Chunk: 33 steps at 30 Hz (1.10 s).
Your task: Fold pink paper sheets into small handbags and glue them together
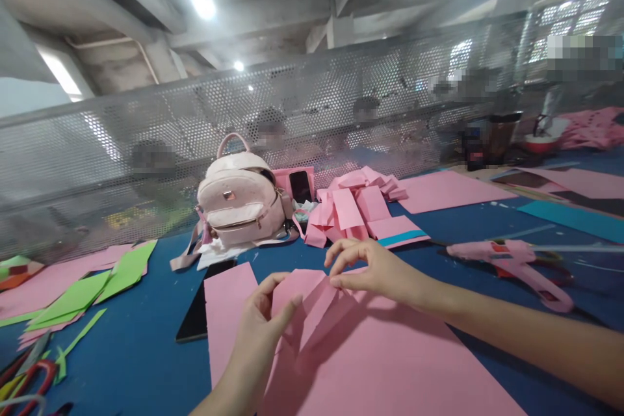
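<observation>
A folded piece of pink paper (312, 302) is held up between my two hands, its creased panels standing at angles. My left hand (268, 318) grips its left side, thumb in front and fingers behind. At the upper right edge, my right hand (363, 266) pinches the paper between thumb and fingertips, with the other fingers curled above. Beneath both hands lies a large pink sheet (404, 364), partly shaded by them. Another pink sheet (229, 312) sticks out to the left, over a dark flat tablet-like object (195, 318).
A pink glue gun (517, 263) lies right on the blue table (146, 351). Behind my hands are a pale pink backpack (244, 198), a phone (300, 187) and a pile of folded pink paper (348, 208). Green sheets (73, 299) and scissors (36, 370) lie left. A perforated metal screen (312, 104) runs behind.
</observation>
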Tool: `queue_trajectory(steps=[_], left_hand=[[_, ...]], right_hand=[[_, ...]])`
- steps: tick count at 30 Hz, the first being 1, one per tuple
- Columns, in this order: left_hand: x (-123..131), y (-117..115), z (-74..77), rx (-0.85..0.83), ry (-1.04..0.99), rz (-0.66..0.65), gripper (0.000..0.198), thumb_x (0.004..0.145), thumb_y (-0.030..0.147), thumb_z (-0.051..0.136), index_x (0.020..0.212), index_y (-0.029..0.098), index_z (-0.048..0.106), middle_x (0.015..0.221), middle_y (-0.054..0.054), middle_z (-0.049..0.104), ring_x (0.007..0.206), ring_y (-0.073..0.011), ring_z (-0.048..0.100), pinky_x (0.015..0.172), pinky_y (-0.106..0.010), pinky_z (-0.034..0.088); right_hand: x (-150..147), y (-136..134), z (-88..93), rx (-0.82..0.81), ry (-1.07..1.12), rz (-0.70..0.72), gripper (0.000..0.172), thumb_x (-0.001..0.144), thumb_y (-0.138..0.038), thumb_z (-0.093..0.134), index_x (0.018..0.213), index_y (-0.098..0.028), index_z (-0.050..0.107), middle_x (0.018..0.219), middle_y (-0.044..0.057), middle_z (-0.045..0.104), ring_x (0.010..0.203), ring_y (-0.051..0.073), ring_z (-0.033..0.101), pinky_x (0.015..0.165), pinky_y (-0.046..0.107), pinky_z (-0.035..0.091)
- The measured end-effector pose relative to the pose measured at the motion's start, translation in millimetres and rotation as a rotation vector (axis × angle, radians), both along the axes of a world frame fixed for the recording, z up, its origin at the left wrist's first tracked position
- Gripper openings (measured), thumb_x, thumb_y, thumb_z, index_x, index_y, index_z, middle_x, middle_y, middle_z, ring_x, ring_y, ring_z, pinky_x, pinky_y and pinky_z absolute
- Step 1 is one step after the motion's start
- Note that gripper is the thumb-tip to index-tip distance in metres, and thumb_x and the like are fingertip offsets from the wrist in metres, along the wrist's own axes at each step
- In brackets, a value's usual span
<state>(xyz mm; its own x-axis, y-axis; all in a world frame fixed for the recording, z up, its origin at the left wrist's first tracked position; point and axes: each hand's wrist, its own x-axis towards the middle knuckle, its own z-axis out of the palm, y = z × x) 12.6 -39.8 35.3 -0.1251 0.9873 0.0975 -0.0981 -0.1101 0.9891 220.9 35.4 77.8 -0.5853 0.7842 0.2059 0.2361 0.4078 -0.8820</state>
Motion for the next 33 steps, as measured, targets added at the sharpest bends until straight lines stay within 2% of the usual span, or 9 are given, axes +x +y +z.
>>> queue_trajectory(steps=[5, 11, 18, 21, 28, 30, 33], left_hand=[[2, -2, -1.8, -0.02, -0.013, 0.0, 0.038, 0.072, 0.043, 0.08, 0.098, 0.018, 0.068, 0.091, -0.006, 0.072, 0.081, -0.0193, 0.065, 0.068, -0.023, 0.048], [2, -2, -0.5, -0.035, -0.071, -0.006, 0.041, 0.072, 0.045, 0.079, 0.1, 0.018, 0.067, 0.097, -0.008, 0.072, 0.094, -0.0256, 0.066, 0.078, -0.029, 0.05], [4, -4, 2.4, -0.034, -0.06, -0.007, 0.039, 0.073, 0.044, 0.079, 0.099, 0.018, 0.067, 0.099, -0.008, 0.073, 0.096, -0.0253, 0.067, 0.08, -0.028, 0.051], [4, -4, 2.2, -0.044, -0.061, -0.009, 0.04, 0.073, 0.045, 0.079, 0.101, 0.019, 0.067, 0.1, -0.008, 0.073, 0.096, -0.0251, 0.067, 0.078, -0.028, 0.051], [2, 0, 0.6, -0.034, -0.062, 0.025, 0.044, 0.07, 0.047, 0.08, 0.101, 0.018, 0.068, 0.102, -0.008, 0.073, 0.098, -0.0258, 0.067, 0.08, -0.028, 0.051], [3, 0, 0.2, -0.029, -0.069, 0.009, 0.043, 0.071, 0.046, 0.08, 0.102, 0.018, 0.068, 0.102, -0.009, 0.073, 0.097, -0.0257, 0.067, 0.08, -0.028, 0.051], [6, -1, -1.1, 0.024, -0.086, -0.066, 0.04, 0.073, 0.043, 0.079, 0.102, 0.018, 0.066, 0.098, -0.008, 0.071, 0.091, -0.0233, 0.067, 0.076, -0.027, 0.051]], right_hand=[[-6, -5, -3.2, 0.025, 0.013, -0.044, 0.019, 0.076, -0.032, 0.071, 0.064, -0.018, 0.066, 0.092, 0.005, 0.066, 0.087, 0.02, 0.062, 0.084, 0.036, 0.046], [-7, 0, -7.9, 0.036, 0.007, -0.008, 0.018, 0.081, -0.035, 0.07, 0.072, -0.019, 0.068, 0.104, 0.005, 0.066, 0.1, 0.022, 0.06, 0.091, 0.038, 0.042], [-6, -4, -5.2, -0.039, -0.043, -0.007, 0.011, 0.079, -0.026, 0.069, 0.071, -0.018, 0.065, 0.079, 0.001, 0.064, 0.081, 0.018, 0.059, 0.077, 0.032, 0.043], [-6, -5, -4.0, -0.031, -0.047, -0.011, 0.012, 0.08, -0.026, 0.066, 0.072, -0.018, 0.064, 0.078, 0.001, 0.064, 0.079, 0.018, 0.059, 0.075, 0.031, 0.043], [-5, -3, -7.1, -0.032, -0.072, -0.011, 0.01, 0.076, -0.027, 0.071, 0.081, -0.018, 0.07, 0.088, 0.003, 0.07, 0.086, 0.02, 0.061, 0.08, 0.033, 0.044], [-4, 0, -9.1, -0.031, -0.066, -0.007, 0.01, 0.077, -0.028, 0.071, 0.08, -0.018, 0.07, 0.084, 0.002, 0.07, 0.084, 0.02, 0.061, 0.079, 0.032, 0.045], [0, 8, -6.5, 0.025, -0.021, 0.01, 0.018, 0.085, -0.034, 0.064, 0.081, -0.017, 0.068, 0.082, 0.002, 0.068, 0.081, 0.019, 0.061, 0.079, 0.032, 0.046]])
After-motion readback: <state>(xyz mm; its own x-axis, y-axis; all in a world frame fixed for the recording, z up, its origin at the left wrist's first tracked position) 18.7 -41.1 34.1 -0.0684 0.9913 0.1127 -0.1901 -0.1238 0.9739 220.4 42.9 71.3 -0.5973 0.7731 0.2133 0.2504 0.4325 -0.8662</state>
